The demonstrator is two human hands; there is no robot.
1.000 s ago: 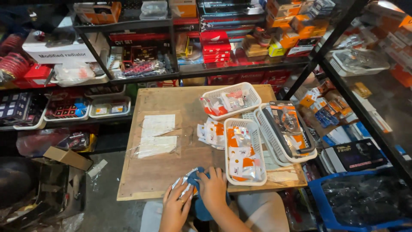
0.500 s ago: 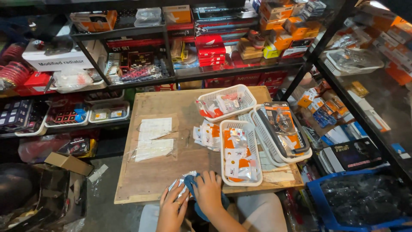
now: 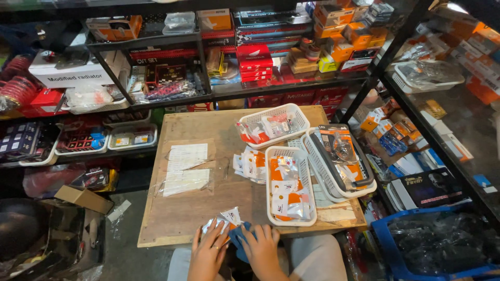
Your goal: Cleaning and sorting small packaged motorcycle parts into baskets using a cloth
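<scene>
Since the earlier frame both hands are sitting slightly lower at the wooden table's (image 3: 177,221) near edge. The left hand (image 3: 207,255) is pinching a clear packet (image 3: 225,218); the right hand (image 3: 263,251) is apparently grasping a blue cloth (image 3: 238,238).

Bright overhead light is falling on the wooden table (image 3: 208,208); glare is flaring at one o'clock, shelves are bending at the edges, and the floor at eight o'clock is lying dim.

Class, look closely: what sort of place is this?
Probably a parts shop's stockroom: black metal shelves crammed with red and orange cardboard boxes, and white plastic baskets of bagged small parts on a wooden table.
</scene>
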